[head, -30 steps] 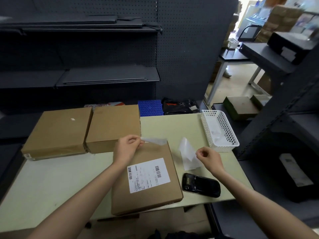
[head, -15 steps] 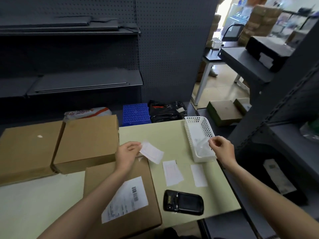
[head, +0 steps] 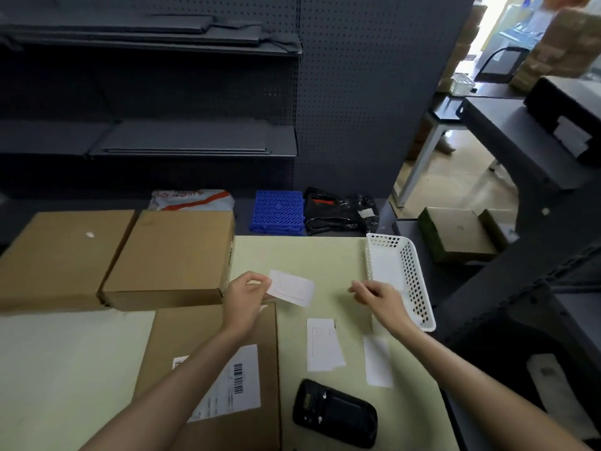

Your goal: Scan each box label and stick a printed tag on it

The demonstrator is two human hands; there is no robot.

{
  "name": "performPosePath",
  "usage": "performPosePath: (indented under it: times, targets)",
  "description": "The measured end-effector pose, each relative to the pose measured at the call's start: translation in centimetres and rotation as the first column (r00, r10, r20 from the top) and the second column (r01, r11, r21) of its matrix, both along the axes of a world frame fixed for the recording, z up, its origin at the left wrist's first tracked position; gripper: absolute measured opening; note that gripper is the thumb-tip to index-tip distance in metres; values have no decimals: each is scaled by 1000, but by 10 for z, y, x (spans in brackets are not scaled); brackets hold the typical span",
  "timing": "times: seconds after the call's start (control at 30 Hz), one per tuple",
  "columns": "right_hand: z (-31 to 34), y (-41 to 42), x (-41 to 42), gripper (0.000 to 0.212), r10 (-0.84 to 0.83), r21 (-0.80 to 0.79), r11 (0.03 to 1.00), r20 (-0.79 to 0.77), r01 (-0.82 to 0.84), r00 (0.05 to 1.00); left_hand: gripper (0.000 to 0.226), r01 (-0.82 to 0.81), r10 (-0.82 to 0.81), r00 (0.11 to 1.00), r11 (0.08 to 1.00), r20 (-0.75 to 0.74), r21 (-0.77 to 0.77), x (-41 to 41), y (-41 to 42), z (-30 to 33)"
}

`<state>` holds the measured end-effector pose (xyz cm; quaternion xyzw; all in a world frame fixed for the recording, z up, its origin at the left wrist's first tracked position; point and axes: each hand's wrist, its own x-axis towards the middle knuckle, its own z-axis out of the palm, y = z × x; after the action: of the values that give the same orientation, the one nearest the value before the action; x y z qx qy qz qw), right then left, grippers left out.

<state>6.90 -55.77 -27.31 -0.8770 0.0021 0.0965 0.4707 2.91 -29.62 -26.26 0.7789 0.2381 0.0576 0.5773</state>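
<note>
My left hand (head: 244, 299) pinches a white printed tag (head: 291, 287) by its left edge, just above the far right corner of the near cardboard box (head: 208, 336). That box carries a white shipping label (head: 242, 379) with barcodes, partly hidden by my left forearm. My right hand (head: 377, 296) hovers beside the white basket (head: 419, 288), fingers loosely curled with nothing in them. A black handheld scanner (head: 335, 413) lies on the table near the front edge. Two more white tags (head: 323, 345) (head: 377, 361) lie flat between the box and the basket.
Two plain cardboard boxes (head: 61, 255) (head: 175, 252) sit side by side at the back left of the pale table (head: 65, 369). Behind the table are a blue crate (head: 279, 211), a black bag (head: 341, 211) and dark shelving (head: 195, 141). A dark rack (head: 520, 271) stands to the right.
My right hand dropped the backing paper into the basket and drew back toward the table. My left hand kept the tag, drifting slightly right. The camera view shifted.
</note>
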Motion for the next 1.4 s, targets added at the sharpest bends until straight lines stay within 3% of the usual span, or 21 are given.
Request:
performPosePath:
  times: [0.1,0.23,0.37,0.57,0.73,1.0,1.4]
  targets:
    - [5,41,-7,31,104,142,985,-32,-99,994,5,8,-6,1000,997,-24,76,-11,11,-6]
    - [1,85,-12,31,177,194,966,-27,-168,984,5,0,8,999,985,-45,174,-22,31,-11]
    - [-11,116,-16,11,183,121,976,-5,-181,983,5,23,-8,997,977,-72,210,-32,56,-14]
    - [-22,151,-21,13,242,-8,970,23,-242,970,15,240,-187,967,898,-174,370,-50,97,-15]
    - [-33,177,-26,16,286,-141,950,34,-279,958,17,267,-168,956,840,-243,473,-46,127,-27]
    - [-49,198,-29,18,283,-273,929,84,-251,955,21,307,-226,950,800,-214,516,-36,145,-54]
    - [-56,205,-35,18,279,-336,916,138,-220,950,21,310,-284,949,754,-138,579,-36,147,-67]
